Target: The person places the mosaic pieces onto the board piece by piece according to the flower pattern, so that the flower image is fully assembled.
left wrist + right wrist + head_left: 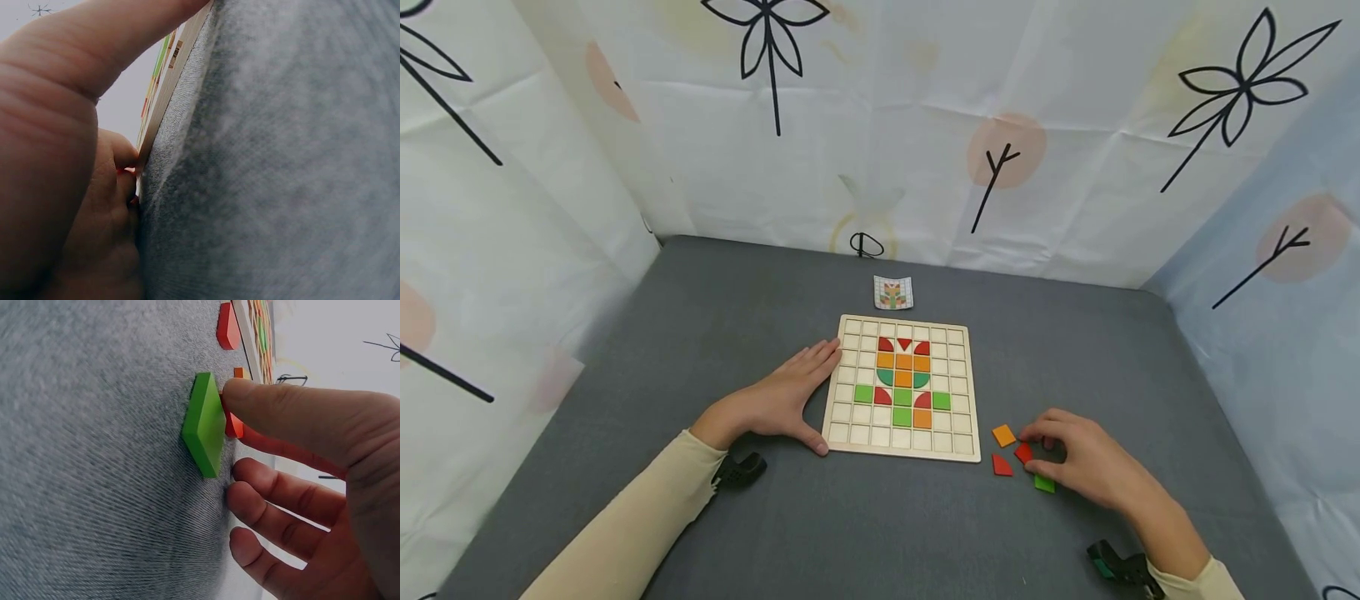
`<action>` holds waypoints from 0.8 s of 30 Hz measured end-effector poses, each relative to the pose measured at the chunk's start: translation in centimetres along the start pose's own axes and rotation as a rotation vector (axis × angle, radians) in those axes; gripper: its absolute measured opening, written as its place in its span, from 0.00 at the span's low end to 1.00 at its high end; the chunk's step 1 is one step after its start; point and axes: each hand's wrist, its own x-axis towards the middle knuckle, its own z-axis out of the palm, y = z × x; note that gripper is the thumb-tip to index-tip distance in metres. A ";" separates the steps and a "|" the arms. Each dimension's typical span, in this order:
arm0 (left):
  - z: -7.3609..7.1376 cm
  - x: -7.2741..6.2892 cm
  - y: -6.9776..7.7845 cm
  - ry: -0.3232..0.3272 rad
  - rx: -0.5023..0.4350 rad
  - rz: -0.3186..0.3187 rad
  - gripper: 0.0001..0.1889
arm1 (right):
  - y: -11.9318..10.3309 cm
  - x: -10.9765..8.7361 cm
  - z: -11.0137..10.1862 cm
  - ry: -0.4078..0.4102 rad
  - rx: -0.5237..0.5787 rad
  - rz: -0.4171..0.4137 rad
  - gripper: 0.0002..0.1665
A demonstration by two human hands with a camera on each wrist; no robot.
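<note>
A wooden grid board [859, 442] lies on the grey table, with red, orange and green tiles set in its squares. My left hand [778, 396] rests at the board's left edge, fingers straight, thumb at its near corner and fingertips at its side. To the right of the board, my right hand [1086, 458] pinches a red tile [1023, 452] between thumb and index finger, low at the table. Around it lie a green square tile [205, 425], partly under the hand in the head view, an orange square tile [1003, 436] and a red quarter-round tile [1002, 465].
A small pattern card [892, 293] with a coloured flower-like design lies behind the board. White printed cloth [917, 167] hangs along the back and sides of the grey table [760, 300].
</note>
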 end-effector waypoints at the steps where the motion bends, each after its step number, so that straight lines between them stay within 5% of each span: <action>1: 0.0 0.0 0.0 0.001 -0.001 0.000 0.78 | -0.1 0.0 0.1 0.002 -0.002 -0.003 0.18; 24: 0.0 0.0 -0.1 -0.002 -0.012 0.006 0.78 | -0.2 -0.4 1.3 0.110 -0.047 -0.038 0.17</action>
